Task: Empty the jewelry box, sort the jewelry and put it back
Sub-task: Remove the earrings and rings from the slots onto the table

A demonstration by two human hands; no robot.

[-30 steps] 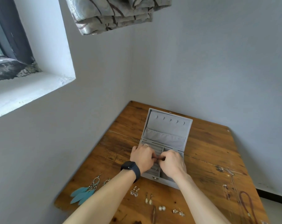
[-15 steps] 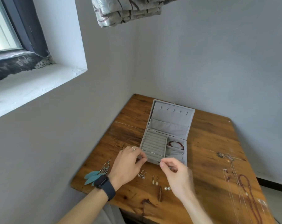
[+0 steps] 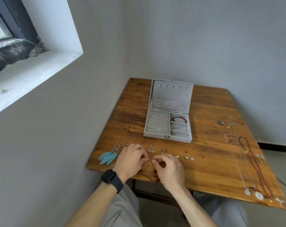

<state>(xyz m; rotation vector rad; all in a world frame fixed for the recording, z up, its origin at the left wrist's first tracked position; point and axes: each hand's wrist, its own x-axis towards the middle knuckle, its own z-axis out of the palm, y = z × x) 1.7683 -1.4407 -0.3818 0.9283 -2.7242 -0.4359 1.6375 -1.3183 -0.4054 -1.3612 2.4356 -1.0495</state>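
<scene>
Head view: a grey jewelry box (image 3: 167,137) stands open toward the back middle of the wooden desk (image 3: 208,161), its lid (image 3: 171,95) upright. The left section holds ring rolls with a few small pieces in the nearer rows. A red bracelet (image 3: 178,119) lies in the far right compartment and a thin chain in the one in front of it.

Near the desk's front edge, the left hand (image 3: 130,161), with a black watch (image 3: 112,178) on its wrist, pinches a tiny piece (image 3: 148,159) between thumb and forefinger. The right hand (image 3: 169,169) pinches the other tiny piece (image 3: 153,160) the same way, fingertips almost meeting; what the pieces are is too small to tell.

Blue feather earrings (image 3: 108,157) lie just left of the left hand. Small earring pairs (image 3: 151,149) sit in a row between the hands and the box. Long necklaces (image 3: 253,164) stretch along the desk's right side.
</scene>
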